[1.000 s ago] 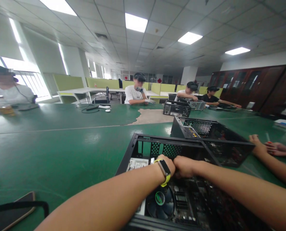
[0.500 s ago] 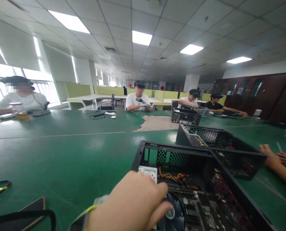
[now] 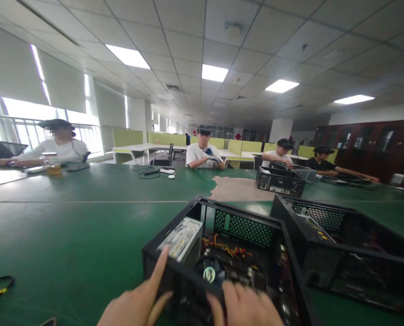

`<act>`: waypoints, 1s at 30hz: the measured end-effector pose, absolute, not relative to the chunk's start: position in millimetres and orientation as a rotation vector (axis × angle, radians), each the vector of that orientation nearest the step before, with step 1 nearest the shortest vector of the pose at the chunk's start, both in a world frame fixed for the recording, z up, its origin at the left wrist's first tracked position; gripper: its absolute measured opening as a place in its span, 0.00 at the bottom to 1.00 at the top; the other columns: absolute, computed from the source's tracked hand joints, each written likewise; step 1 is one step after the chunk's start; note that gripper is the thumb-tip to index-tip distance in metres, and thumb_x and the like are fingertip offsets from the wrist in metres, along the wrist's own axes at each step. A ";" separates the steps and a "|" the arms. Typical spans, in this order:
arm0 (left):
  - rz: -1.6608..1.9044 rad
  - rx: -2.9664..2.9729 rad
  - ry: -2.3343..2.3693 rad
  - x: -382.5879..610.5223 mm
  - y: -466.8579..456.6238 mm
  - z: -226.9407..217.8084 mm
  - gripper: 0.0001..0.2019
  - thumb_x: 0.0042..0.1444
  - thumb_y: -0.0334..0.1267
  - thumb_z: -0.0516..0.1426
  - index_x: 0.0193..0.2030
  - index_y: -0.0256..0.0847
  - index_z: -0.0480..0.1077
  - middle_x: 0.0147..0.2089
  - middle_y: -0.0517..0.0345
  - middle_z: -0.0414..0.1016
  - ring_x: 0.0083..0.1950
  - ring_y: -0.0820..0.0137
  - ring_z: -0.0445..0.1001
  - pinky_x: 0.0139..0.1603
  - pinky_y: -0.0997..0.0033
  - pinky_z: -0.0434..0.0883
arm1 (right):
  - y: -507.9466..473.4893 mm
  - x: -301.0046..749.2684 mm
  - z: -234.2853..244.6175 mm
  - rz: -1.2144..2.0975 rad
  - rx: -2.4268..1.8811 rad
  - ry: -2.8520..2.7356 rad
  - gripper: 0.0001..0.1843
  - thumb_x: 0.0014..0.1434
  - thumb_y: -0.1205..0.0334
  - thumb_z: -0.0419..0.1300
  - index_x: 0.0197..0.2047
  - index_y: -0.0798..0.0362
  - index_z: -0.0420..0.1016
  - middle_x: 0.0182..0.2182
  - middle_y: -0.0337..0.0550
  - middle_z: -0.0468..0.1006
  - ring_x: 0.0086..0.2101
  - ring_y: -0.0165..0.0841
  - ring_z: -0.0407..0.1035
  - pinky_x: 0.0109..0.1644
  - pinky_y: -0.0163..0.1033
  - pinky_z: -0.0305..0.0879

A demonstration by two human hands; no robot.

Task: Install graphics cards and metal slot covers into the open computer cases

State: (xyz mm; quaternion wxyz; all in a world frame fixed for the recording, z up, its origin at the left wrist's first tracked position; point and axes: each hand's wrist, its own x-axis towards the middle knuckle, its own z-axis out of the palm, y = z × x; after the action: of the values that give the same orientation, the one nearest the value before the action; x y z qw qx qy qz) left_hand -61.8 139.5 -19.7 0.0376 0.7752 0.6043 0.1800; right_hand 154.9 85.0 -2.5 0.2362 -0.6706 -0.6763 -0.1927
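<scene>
An uncovered black computer case [image 3: 188,271] lies on the green table in front of me. Inside it are a silver power supply [image 3: 185,235], a cooling fan [image 3: 209,274] and red and yellow wires [image 3: 227,248]. My left hand [image 3: 134,299] is at the case's near left corner, its index finger stretched toward the power supply and its thumb apart by the near wall. At the near rim, my right hand [image 3: 247,305] grips the case, fingers bent over the edge and thumb on the outside. The picture's bottom edge cuts off both hands.
A second open computer case [image 3: 344,249] stands close on the right. Farther back is another case [image 3: 280,181], beside a bare patch [image 3: 239,188] in the table covering. Cables [image 3: 151,172] lie at the far side, a black strap [image 3: 0,290] at left. Several people sit around the table.
The near computer case has turned and now sits farther left in view. My left hand has left the fan area for the corner. My right hand has come into view.
</scene>
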 end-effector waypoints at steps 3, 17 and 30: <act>0.592 2.362 1.994 -29.6 184.7 1.6 0.31 0.59 0.38 0.48 0.69 0.41 0.43 0.41 0.43 0.77 0.39 0.54 0.76 0.38 0.60 0.70 | 200.2 150.4 27.3 -0.425 -1.932 -1.802 0.16 0.60 0.53 0.56 0.43 0.58 0.71 0.41 0.47 0.74 0.43 0.37 0.68 0.52 0.52 0.63; 1.469 0.995 0.736 40.6 194.5 -36.5 0.21 0.53 0.44 0.51 0.50 0.33 0.65 0.19 0.65 0.65 0.21 0.74 0.64 0.22 0.76 0.62 | 133.2 158.4 -74.9 1.443 -1.266 -1.595 0.27 0.51 0.40 0.55 0.39 0.59 0.69 0.27 0.45 0.75 0.25 0.30 0.69 0.27 0.33 0.62; 0.664 1.561 0.711 118.8 140.0 -4.2 0.23 0.56 0.57 0.48 0.25 0.38 0.64 0.16 0.68 0.58 0.14 0.81 0.53 0.15 0.79 0.49 | 2.7 287.8 -68.0 0.728 -1.610 -1.230 0.29 0.52 0.45 0.57 0.55 0.47 0.59 0.35 0.40 0.72 0.21 0.27 0.64 0.22 0.34 0.60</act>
State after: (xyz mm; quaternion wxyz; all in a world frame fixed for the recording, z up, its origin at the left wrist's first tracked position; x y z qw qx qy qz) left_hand 118.8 140.0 -4.2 0.6061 0.6749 0.3075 0.2873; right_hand 287.8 2.7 -68.0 0.4744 -0.6584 -0.5029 0.2975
